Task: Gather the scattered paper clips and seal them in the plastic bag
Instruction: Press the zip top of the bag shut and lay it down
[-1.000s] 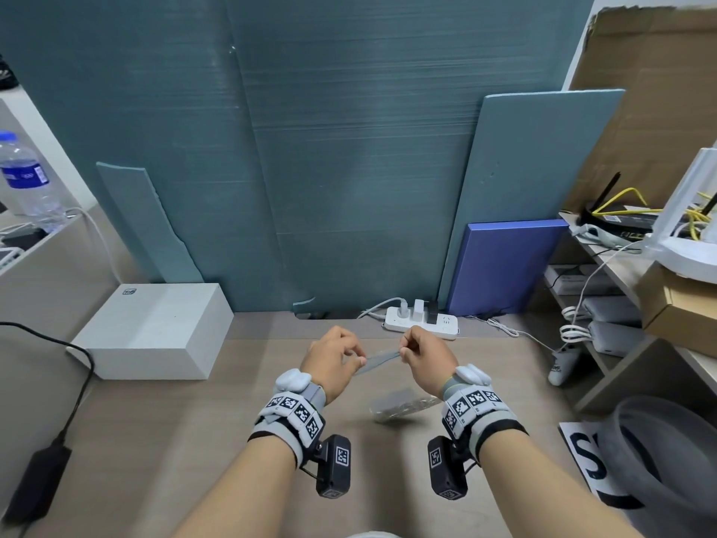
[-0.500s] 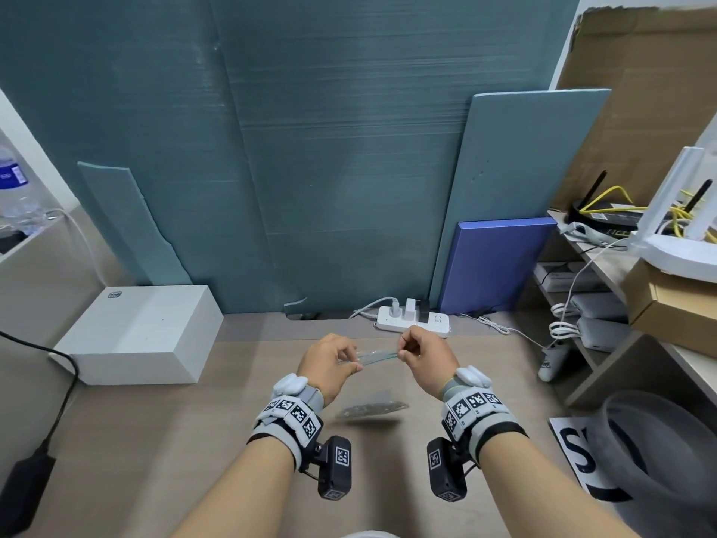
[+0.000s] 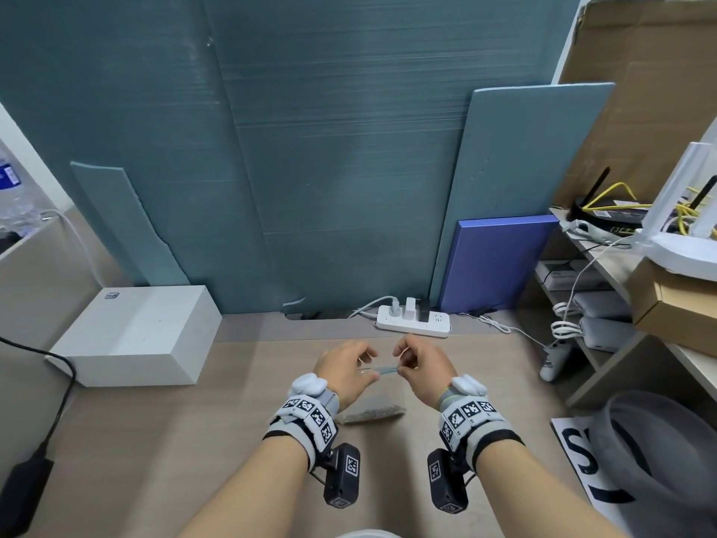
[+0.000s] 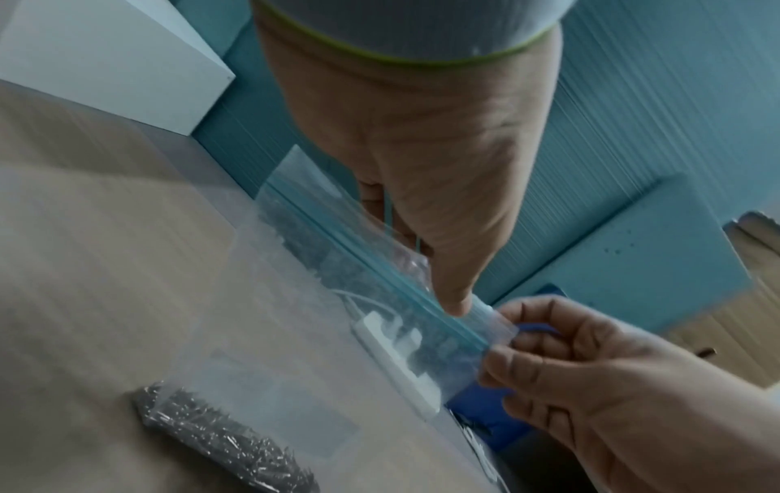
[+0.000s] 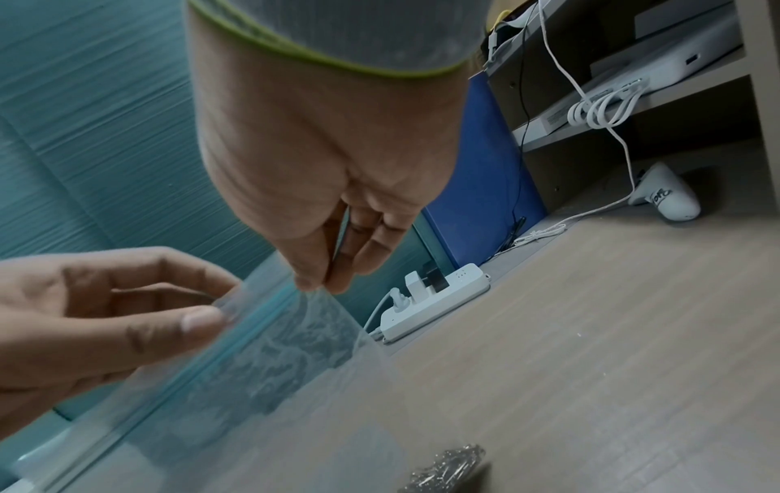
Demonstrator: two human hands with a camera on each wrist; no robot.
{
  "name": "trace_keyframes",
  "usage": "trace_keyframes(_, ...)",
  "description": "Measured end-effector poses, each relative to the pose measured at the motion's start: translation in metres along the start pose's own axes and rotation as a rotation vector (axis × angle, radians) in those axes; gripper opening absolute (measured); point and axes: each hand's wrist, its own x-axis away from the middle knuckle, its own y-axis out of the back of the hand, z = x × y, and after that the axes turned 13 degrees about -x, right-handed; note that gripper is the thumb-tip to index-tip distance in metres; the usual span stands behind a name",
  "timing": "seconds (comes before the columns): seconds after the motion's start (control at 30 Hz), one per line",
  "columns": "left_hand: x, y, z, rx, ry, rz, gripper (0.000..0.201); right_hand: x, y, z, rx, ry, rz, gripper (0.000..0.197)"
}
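A clear plastic bag (image 4: 295, 333) with a blue zip strip (image 3: 382, 370) hangs between my hands above the wooden table (image 3: 194, 440). Several metal paper clips (image 3: 370, 413) are heaped in its bottom, which rests on the table. My left hand (image 3: 370, 366) pinches the zip strip, thumb (image 4: 458, 305) pressed on it. Close beside it, my right hand (image 3: 401, 366) pinches the bag's top corner between thumb and fingers (image 5: 321, 283). In the right wrist view, the left hand (image 5: 215, 310) holds the bag's top edge. The paper clips (image 5: 447, 467) lie below.
A white box (image 3: 132, 335) sits at the left and a white power strip (image 3: 413, 322) lies just beyond my hands. A black adapter (image 3: 23, 487) with its cable is at the far left. At the right are shelves (image 3: 605, 266) with devices and a grey bin (image 3: 659, 460).
My hands have come closer together along the zip strip, the left one sliding right. The bag's bottom with the clips has settled lower toward me.
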Motion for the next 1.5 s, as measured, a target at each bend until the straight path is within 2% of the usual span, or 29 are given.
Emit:
trace_keyframes(0.13, -0.008, -0.012, -0.021, -0.157, -0.07, 0.022, 0.019, 0.003, -0.001, -0.001, 0.011, 0.023, -0.005, 0.035)
trace_keyframes(0.2, -0.01, -0.017, -0.028, -0.18, -0.078, 0.009, 0.013, 0.005, -0.001, -0.002, 0.004, 0.028, -0.008, 0.033)
trace_keyframes(0.47, -0.018, -0.022, -0.034, -0.231, -0.096, -0.041, 0.014, 0.004, 0.005, -0.015, -0.023, -0.051, -0.01, 0.016)
trace_keyframes(0.77, -0.022, -0.025, -0.037, -0.155, -0.046, -0.025, 0.012, -0.005, 0.007, -0.021, 0.076, -0.076, 0.006, 0.016)
trace_keyframes(0.93, -0.026, -0.024, -0.042, -0.216, -0.073, -0.03, 0.012, -0.008, 0.006, -0.022, 0.086, -0.085, 0.011, 0.017)
trace_keyframes(1.1, -0.026, -0.022, -0.037, -0.226, -0.015, -0.063, 0.016, -0.01, 0.01, -0.024, 0.096, -0.086, -0.014, 0.014)
trace_keyframes(1.33, -0.025, -0.022, -0.035, -0.257, -0.078, -0.052, 0.014, -0.01, 0.006, -0.019, 0.122, -0.071, 0.046, 0.02)
trace_keyframes(1.5, -0.023, -0.02, -0.032, -0.243, -0.043, -0.062, 0.013, -0.01, 0.009, -0.024, 0.164, -0.079, 0.014, 0.019)
